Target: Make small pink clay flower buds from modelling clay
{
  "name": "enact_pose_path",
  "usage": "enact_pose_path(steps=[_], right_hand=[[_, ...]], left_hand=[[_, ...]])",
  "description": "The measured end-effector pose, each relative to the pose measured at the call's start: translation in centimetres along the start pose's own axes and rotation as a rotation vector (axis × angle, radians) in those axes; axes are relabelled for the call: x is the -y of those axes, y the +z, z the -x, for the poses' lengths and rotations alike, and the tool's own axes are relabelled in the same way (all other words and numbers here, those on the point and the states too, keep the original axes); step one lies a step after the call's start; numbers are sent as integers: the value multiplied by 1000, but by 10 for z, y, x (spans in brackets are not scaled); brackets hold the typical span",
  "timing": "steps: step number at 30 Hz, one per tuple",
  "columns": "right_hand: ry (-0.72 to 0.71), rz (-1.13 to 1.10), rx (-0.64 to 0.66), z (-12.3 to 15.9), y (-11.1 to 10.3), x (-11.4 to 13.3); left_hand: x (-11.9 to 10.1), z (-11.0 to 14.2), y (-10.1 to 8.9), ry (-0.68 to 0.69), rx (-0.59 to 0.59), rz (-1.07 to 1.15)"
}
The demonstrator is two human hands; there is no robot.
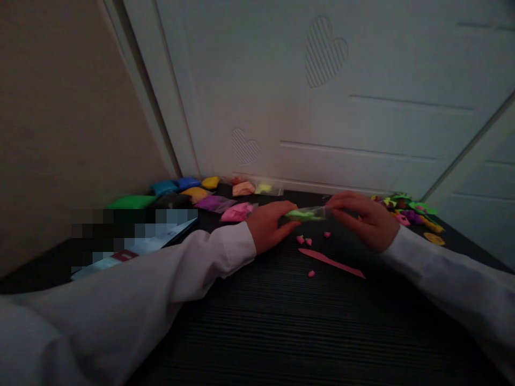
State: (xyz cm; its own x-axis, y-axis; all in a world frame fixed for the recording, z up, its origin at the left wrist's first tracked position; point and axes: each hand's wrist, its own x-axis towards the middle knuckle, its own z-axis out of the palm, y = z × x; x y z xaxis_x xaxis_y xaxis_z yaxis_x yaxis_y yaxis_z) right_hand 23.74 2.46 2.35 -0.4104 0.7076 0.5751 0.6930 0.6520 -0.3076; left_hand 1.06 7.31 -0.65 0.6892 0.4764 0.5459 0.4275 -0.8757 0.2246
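Both my hands hold a small clear packet of light green clay just above the dark tabletop. My left hand pinches its left end, fingers curled. My right hand grips the right end with fingers closed on the plastic. Under the packet lie a few small pink clay bits and a flat pink modelling tool, which points to the lower right. Both arms wear white sleeves.
Several coloured clay packets lie at the back left by a white panelled door. A heap of mixed clay pieces sits at the back right. A printed sheet lies at the left. A beige wall stands at the left.
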Motion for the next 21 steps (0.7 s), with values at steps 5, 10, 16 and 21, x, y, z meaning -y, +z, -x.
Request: enact_pose_path(steps=[5, 10, 16, 21], right_hand=[[115, -165, 25, 1, 0, 5], [199, -340, 93, 1, 1, 8], [222, -486, 88, 1, 4, 10], [187, -489, 62, 2, 2, 14]], left_hand=[[-2, 2, -3, 5, -76, 150], [-5, 4, -3, -33, -111, 326], [-10, 6, 0, -89, -116, 595], [-18, 5, 0, -169, -126, 815]])
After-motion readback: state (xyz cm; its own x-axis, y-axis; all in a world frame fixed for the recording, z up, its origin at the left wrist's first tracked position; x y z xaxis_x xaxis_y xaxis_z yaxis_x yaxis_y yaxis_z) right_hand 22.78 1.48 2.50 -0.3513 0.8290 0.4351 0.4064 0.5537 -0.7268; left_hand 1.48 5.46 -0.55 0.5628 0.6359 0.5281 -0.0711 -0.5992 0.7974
